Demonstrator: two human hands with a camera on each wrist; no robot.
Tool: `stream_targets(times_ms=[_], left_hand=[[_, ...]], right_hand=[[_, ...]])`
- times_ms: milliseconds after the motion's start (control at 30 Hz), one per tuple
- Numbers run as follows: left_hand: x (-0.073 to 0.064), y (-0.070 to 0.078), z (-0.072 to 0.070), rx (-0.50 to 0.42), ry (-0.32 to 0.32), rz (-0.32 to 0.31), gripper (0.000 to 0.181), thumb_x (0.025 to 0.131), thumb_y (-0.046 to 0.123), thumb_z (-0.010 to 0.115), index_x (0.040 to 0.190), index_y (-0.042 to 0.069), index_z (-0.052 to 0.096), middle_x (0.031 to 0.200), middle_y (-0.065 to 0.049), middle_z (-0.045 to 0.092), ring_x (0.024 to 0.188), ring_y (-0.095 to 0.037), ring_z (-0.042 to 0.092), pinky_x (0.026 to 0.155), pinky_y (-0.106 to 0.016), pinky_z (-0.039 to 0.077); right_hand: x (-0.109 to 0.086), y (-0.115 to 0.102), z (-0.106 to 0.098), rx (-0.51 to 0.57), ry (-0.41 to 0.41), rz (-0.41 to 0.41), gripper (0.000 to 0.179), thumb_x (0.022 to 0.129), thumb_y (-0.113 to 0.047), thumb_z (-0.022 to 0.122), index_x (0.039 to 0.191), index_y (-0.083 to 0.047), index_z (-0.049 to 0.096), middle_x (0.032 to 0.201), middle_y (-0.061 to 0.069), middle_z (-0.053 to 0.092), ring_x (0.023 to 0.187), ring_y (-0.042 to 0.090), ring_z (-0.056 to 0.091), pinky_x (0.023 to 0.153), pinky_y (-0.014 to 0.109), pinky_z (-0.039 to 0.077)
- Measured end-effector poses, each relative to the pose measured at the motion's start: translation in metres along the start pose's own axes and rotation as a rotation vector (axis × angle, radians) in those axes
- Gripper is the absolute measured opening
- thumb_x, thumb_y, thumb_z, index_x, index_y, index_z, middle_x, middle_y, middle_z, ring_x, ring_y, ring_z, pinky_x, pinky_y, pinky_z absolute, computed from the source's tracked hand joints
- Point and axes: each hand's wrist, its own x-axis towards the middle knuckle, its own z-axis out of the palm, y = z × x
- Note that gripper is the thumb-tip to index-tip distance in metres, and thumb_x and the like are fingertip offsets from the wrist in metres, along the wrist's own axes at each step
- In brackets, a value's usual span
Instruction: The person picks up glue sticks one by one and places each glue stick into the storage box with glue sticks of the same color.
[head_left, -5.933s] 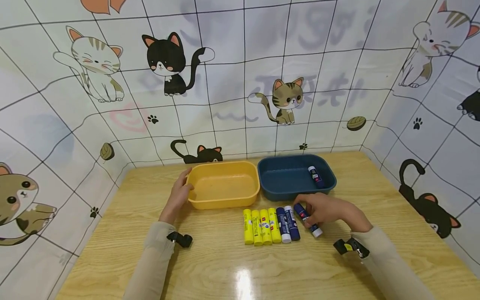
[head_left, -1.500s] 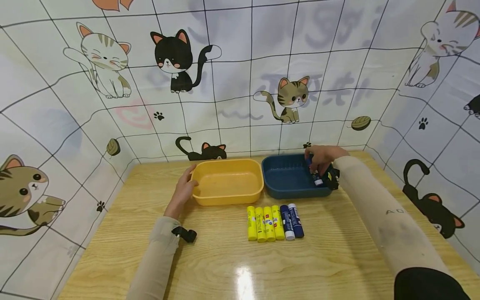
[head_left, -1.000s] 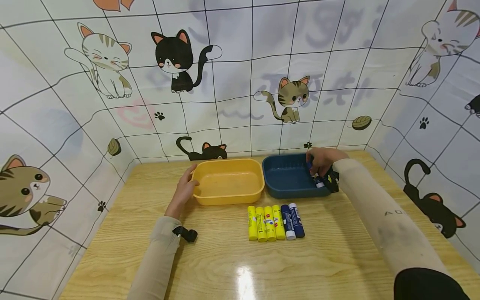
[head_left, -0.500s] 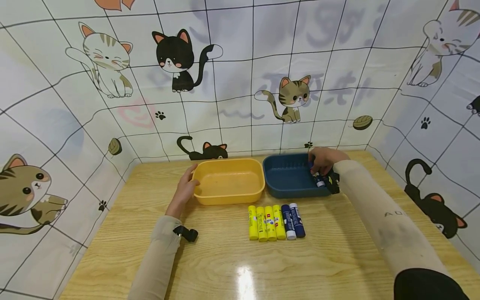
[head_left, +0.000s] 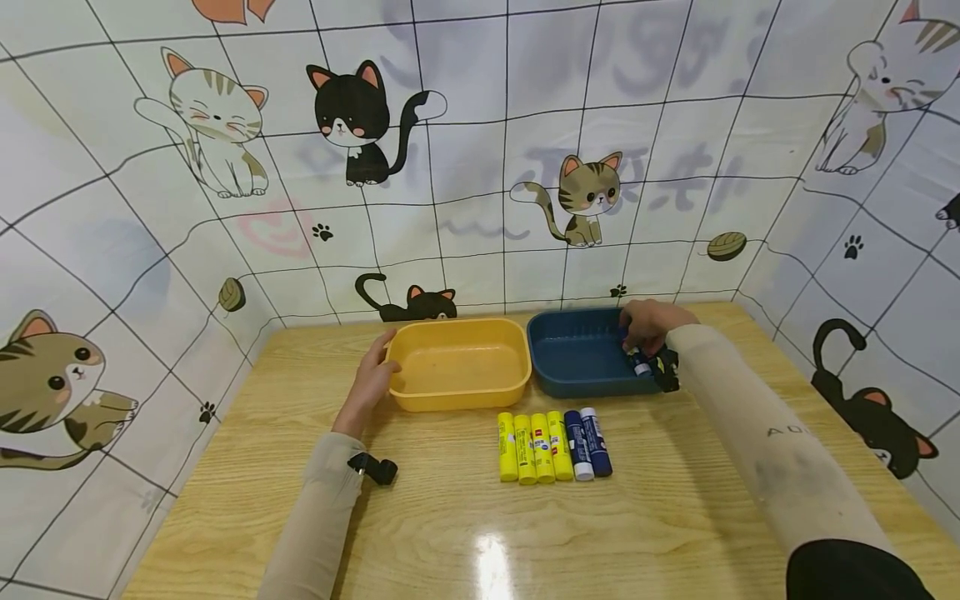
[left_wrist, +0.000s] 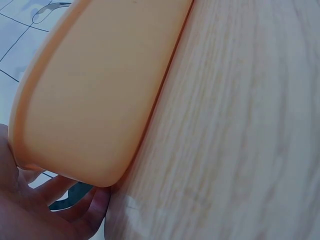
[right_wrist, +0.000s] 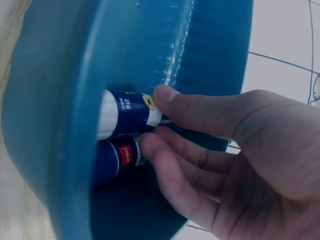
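Note:
My right hand (head_left: pixel 648 323) is down inside the blue plastic bin (head_left: pixel 570 385). Thumb and fingers pinch a dark blue glue stick (right_wrist: pixel 132 107) with a white end, as the right wrist view shows. Beside it in the bin lies a second blue glue stick (right_wrist: pixel 107 162) with a red label, close to the fingertips. My left hand (head_left: pixel 367 385) grips the left end of the yellow plastic bin (head_left: pixel 457 400), thumb over the rim and fingers outside. In the left wrist view the fingers curl beneath the rim of that end.
Several yellow glue sticks (head_left: pixel 533 447) stand in a row with two dark blue glue sticks (head_left: pixel 587 443) on the wooden table (head_left: pixel 420 517), in front of the bins. The bins sit side by side against a cat-patterned wall covering (head_left: pixel 465 167).
Since the oldest frame, my right hand has carried a blue glue stick from the table into the blue bin. Over the last second it shifts only slightly there. My left hand stays on the yellow bin.

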Motion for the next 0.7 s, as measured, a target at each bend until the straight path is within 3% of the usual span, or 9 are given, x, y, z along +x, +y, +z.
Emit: stream_targets(times_ms=[433,700], left_hand=[[0.0011,-0.0058,0.0020,0.027,0.022,0.011,0.074,0.096,0.001,0.043,0.165,0.020,0.027,0.158,-0.026,0.044,0.130,-0.038,0.054,0.095,-0.038,0.052],[0.0012,-0.0055,0.0023,0.015,0.017,0.006,0.073,0.097,0.002,0.043,0.166,0.020,0.026,0.158,-0.025,0.043,0.132,-0.038,0.053,0.101,-0.041,0.050]], right_hand=[[-0.0053,-0.0022,0.0041,-0.003,-0.029,0.006,0.064,0.098,-0.012,0.067,0.150,0.012,0.040,0.116,0.020,0.068,0.093,0.025,0.070,0.073,0.031,0.062],[-0.0035,-0.0022,0.0059,-0.013,-0.032,0.007,0.063,0.099,-0.013,0.067,0.151,0.011,0.040,0.113,0.018,0.069,0.089,0.023,0.070,0.071,0.030,0.061]])
